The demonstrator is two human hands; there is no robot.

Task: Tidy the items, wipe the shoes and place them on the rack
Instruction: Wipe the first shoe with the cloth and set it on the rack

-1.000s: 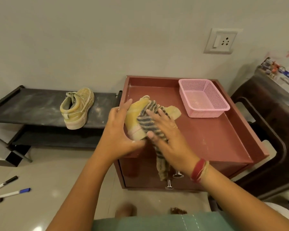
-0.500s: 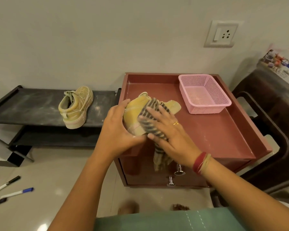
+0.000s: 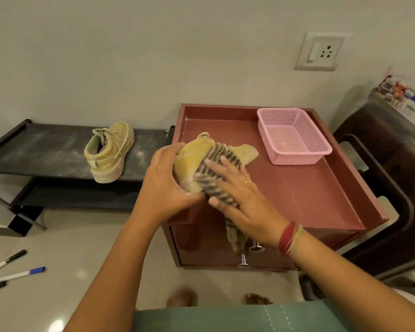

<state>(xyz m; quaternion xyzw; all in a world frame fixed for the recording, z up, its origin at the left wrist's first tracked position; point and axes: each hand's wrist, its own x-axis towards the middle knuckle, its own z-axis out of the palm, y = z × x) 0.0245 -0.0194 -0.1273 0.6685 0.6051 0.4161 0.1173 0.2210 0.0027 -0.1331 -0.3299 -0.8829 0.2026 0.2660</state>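
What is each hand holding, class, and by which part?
The left hand grips the yellow shoe round its end nearer the rack, seemingly the heel. The right hand presses the striped cloth flat against the shoe's side.

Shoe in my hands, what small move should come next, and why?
Probably slide the cloth toward the toe: the right hand presses it flat over the middle of the shoe, the left hand grips the heel, and the toe end lies uncovered.
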